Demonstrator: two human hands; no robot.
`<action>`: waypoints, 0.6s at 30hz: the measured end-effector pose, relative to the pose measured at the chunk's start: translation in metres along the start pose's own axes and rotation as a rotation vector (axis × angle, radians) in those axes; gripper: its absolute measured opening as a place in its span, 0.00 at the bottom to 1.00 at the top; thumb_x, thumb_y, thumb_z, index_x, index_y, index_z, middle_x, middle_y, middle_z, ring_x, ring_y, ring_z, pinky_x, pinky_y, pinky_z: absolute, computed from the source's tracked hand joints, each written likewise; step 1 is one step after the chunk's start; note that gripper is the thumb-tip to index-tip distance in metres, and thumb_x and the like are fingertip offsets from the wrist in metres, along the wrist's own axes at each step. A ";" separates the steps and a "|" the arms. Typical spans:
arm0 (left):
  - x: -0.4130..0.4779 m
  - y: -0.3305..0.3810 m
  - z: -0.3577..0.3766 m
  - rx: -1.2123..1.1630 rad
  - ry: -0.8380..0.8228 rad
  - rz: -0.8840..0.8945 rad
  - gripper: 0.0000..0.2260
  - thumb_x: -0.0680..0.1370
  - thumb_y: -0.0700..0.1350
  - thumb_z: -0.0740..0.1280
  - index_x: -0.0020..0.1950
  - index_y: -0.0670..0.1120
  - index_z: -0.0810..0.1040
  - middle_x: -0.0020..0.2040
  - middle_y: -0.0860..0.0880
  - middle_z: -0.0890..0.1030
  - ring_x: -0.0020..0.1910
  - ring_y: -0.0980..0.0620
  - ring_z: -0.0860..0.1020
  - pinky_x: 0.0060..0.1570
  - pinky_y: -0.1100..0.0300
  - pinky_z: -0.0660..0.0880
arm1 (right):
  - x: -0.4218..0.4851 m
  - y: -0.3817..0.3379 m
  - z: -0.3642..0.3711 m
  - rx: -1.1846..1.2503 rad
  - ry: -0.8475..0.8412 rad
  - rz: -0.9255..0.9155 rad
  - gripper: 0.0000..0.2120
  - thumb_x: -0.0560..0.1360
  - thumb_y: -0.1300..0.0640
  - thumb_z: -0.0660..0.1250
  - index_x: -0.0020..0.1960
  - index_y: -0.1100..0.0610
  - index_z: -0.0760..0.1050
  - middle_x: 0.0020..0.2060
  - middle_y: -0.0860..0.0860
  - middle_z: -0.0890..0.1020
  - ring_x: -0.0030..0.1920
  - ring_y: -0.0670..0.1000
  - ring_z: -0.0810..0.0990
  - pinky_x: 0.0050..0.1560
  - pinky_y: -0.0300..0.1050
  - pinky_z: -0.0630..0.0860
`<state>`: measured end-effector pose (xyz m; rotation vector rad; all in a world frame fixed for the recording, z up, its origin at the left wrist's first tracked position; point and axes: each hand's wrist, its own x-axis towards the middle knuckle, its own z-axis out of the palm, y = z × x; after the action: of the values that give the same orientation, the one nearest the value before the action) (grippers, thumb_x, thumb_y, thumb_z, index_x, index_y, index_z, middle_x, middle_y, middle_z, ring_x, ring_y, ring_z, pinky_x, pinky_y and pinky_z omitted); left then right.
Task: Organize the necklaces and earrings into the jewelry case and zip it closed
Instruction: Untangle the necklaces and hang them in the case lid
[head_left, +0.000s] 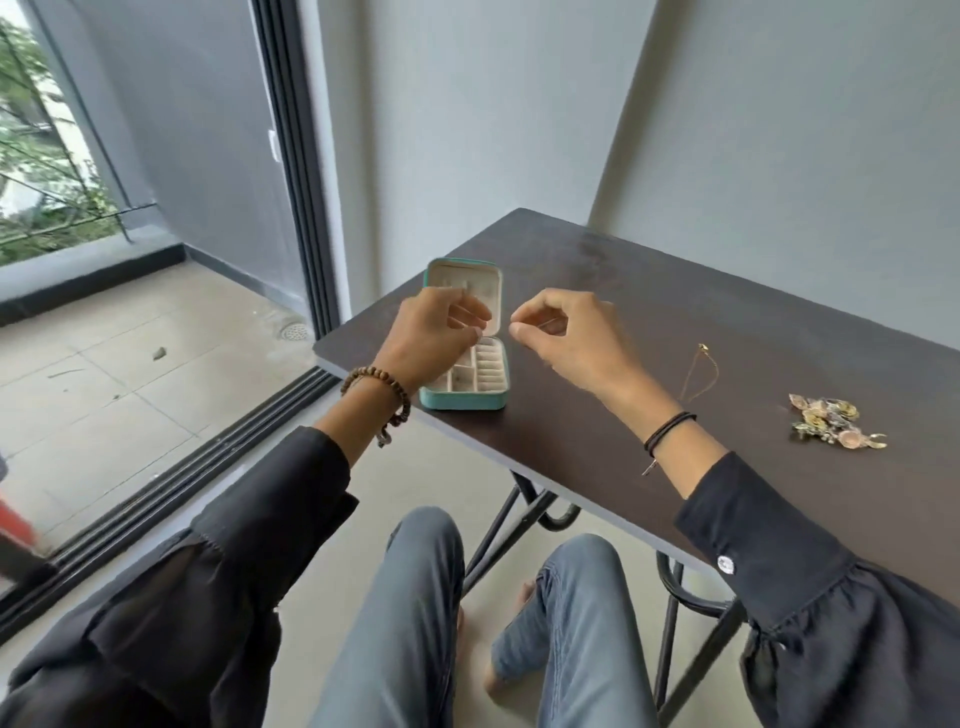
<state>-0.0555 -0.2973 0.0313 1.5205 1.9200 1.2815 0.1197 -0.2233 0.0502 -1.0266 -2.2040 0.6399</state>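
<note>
jewelry case (464, 387) sits below left grip (431, 332); necklace (698, 371) lies beyond right grip (566, 338).

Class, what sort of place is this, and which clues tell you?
Probably a home room opening onto a balcony: sliding glass door, tiled balcony floor with a drain, dark table against a wall.

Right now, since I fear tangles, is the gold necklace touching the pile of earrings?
Apart. The head view shows bare table between the gold necklace and the pile of earrings.

Case (464, 387) left on table (675, 322); necklace (698, 374), earrings (831, 420) right.
</note>
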 end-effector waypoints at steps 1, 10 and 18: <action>-0.003 -0.006 -0.009 0.002 0.017 -0.017 0.09 0.76 0.34 0.71 0.52 0.46 0.83 0.49 0.51 0.85 0.47 0.57 0.83 0.50 0.64 0.81 | 0.000 -0.006 0.006 -0.001 -0.021 -0.014 0.02 0.75 0.54 0.75 0.47 0.52 0.85 0.40 0.44 0.86 0.39 0.43 0.83 0.43 0.37 0.80; -0.024 -0.048 -0.031 0.060 0.047 -0.134 0.14 0.77 0.43 0.73 0.63 0.44 0.82 0.56 0.50 0.83 0.55 0.54 0.80 0.52 0.63 0.76 | 0.005 -0.027 0.064 -0.086 -0.088 0.001 0.05 0.77 0.56 0.72 0.49 0.54 0.86 0.42 0.47 0.86 0.42 0.45 0.82 0.51 0.38 0.80; -0.018 -0.060 -0.022 -0.065 0.080 -0.165 0.12 0.76 0.42 0.74 0.60 0.43 0.83 0.52 0.48 0.86 0.45 0.61 0.82 0.42 0.75 0.76 | 0.016 -0.031 0.087 -0.170 -0.042 0.101 0.08 0.75 0.51 0.73 0.42 0.55 0.86 0.41 0.51 0.87 0.47 0.54 0.84 0.49 0.51 0.82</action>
<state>-0.0997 -0.3227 -0.0115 1.2689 1.9871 1.3351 0.0347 -0.2430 0.0149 -1.2278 -2.2857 0.5297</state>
